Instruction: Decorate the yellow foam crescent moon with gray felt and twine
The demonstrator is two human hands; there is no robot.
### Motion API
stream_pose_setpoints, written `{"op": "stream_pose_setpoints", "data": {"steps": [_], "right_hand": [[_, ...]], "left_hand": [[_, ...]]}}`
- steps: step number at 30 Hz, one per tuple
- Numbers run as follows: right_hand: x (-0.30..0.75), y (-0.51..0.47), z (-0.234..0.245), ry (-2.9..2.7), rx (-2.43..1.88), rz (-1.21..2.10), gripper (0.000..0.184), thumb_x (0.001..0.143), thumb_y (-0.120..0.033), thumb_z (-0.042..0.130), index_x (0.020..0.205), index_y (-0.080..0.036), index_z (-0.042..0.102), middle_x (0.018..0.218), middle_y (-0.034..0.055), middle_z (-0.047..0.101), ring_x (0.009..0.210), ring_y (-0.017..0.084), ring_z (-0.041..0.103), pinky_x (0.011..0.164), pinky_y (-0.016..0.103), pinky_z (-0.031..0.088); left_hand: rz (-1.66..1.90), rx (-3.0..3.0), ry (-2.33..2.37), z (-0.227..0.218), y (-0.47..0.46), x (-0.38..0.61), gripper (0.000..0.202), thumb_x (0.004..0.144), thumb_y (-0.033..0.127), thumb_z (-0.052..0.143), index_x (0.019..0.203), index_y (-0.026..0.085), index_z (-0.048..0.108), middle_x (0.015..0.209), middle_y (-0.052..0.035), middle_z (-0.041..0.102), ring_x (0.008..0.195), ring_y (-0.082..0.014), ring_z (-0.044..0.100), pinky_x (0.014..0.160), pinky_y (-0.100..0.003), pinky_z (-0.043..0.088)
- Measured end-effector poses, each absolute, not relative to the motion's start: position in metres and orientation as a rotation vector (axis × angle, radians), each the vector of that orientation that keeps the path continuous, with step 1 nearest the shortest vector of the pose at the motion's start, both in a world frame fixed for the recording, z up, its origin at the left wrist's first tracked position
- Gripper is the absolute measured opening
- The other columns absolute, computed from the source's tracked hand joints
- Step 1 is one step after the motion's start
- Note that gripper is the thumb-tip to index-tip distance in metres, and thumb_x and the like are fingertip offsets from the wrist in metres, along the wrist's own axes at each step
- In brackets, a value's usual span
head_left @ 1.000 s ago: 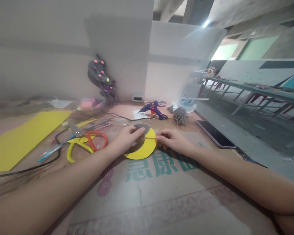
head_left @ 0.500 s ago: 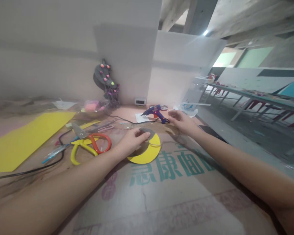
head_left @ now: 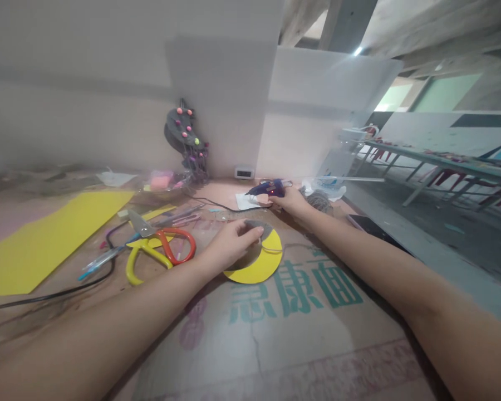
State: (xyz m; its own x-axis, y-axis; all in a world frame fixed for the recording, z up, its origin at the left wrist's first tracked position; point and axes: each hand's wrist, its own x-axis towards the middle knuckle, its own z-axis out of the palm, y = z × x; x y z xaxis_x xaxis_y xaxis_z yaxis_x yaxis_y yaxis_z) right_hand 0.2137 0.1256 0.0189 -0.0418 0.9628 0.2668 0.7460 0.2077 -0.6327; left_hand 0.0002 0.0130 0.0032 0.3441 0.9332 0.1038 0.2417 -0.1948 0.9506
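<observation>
My left hand [head_left: 235, 243] pinches a yellow paper crescent [head_left: 262, 269] by its upper part, where grey yarn covers it. A loose strand of that yarn trails off to the right over the cardboard. Farther back, my right hand [head_left: 291, 201] is wrapped round the handle of a dark blue hot glue gun [head_left: 271, 188] with a small red light. The gun's nozzle points left over a white paper piece [head_left: 247, 201]. Behind my right wrist lies a ball of grey yarn [head_left: 318, 200].
Scissors [head_left: 150, 245] with red and yellow handles lie left of my left hand, beside pens and a black cord. A yellow sheet [head_left: 62, 239] is farther left. A grey crescent with coloured beads [head_left: 186, 136] stands by the wall. A dark phone [head_left: 379, 234] lies at the right edge.
My right hand has moved left onto the glue gun and closed round its handle. My left hand keeps its hold on the crescent. The view has shifted slightly.
</observation>
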Motion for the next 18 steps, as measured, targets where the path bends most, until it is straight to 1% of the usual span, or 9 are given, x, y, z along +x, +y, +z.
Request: {"op": "stream_pose_setpoints", "data": {"steps": [2,4,6,8,12,14,18], "right_hand": [[0.215,0.122,0.023,-1.801,-1.578,0.423,0.031,0.078,-0.032,0.065,0.103,-0.014,0.065,0.080,0.0063,0.071,0.073,0.018,0.064,0.068,0.028,0.049],[0.219,0.114,0.030,-1.774,-1.565,0.430,0.027,0.080,-0.034,0.063,0.096,-0.013,0.067,0.070,0.0052,0.068,0.063,0.016,0.061,0.060,0.025,0.046],[0.224,0.100,0.038,-1.763,-1.544,0.451,0.028,0.082,-0.039,0.060,0.090,-0.013,0.068,0.060,0.0030,0.064,0.054,0.014,0.057,0.052,0.023,0.042],[0.228,0.081,0.044,-1.764,-1.512,0.467,0.031,0.084,-0.042,0.058,0.091,-0.014,0.069,0.055,0.0008,0.060,0.051,0.012,0.055,0.049,0.021,0.039],[0.234,0.036,0.048,-1.794,-1.489,0.503,0.033,0.082,-0.043,0.060,0.098,-0.015,0.071,0.051,-0.0013,0.057,0.049,0.012,0.051,0.047,0.021,0.037],[0.236,0.015,0.044,-1.772,-1.455,0.517,0.035,0.082,-0.044,0.060,0.098,-0.015,0.071,0.055,-0.0003,0.058,0.051,0.012,0.052,0.049,0.023,0.039],[0.242,-0.016,0.031,-1.778,-1.517,0.484,0.035,0.081,-0.050,0.059,0.086,-0.017,0.070,0.057,0.0012,0.060,0.053,0.016,0.055,0.053,0.028,0.046]], "left_hand": [[0.933,1.663,1.051,0.003,0.013,0.000,0.030,0.080,0.045,0.056,0.070,0.017,0.054,0.063,0.0022,0.056,0.059,-0.0117,0.050,0.059,-0.025,0.037],[0.969,1.654,1.023,0.003,0.013,0.000,0.029,0.080,0.044,0.055,0.068,0.017,0.054,0.063,0.0022,0.056,0.060,-0.0117,0.050,0.060,-0.025,0.038],[1.017,1.634,1.001,0.003,0.014,0.001,0.028,0.080,0.041,0.055,0.065,0.017,0.052,0.060,0.0025,0.054,0.058,-0.0115,0.049,0.060,-0.025,0.038],[1.051,1.612,0.986,0.003,0.014,0.001,0.027,0.080,0.039,0.054,0.063,0.018,0.051,0.057,0.0029,0.052,0.057,-0.0111,0.048,0.059,-0.024,0.038],[1.091,1.559,1.021,0.003,0.013,0.001,0.026,0.080,0.039,0.055,0.065,0.018,0.052,0.056,0.0034,0.051,0.053,-0.0105,0.046,0.056,-0.024,0.037],[1.109,1.543,1.063,0.004,0.013,0.001,0.025,0.080,0.038,0.056,0.066,0.018,0.051,0.055,0.0034,0.052,0.052,-0.0105,0.046,0.055,-0.024,0.036],[1.122,1.523,1.090,0.005,0.012,0.000,0.022,0.080,0.036,0.056,0.069,0.018,0.051,0.055,0.0036,0.053,0.051,-0.0101,0.047,0.053,-0.023,0.036]]}}
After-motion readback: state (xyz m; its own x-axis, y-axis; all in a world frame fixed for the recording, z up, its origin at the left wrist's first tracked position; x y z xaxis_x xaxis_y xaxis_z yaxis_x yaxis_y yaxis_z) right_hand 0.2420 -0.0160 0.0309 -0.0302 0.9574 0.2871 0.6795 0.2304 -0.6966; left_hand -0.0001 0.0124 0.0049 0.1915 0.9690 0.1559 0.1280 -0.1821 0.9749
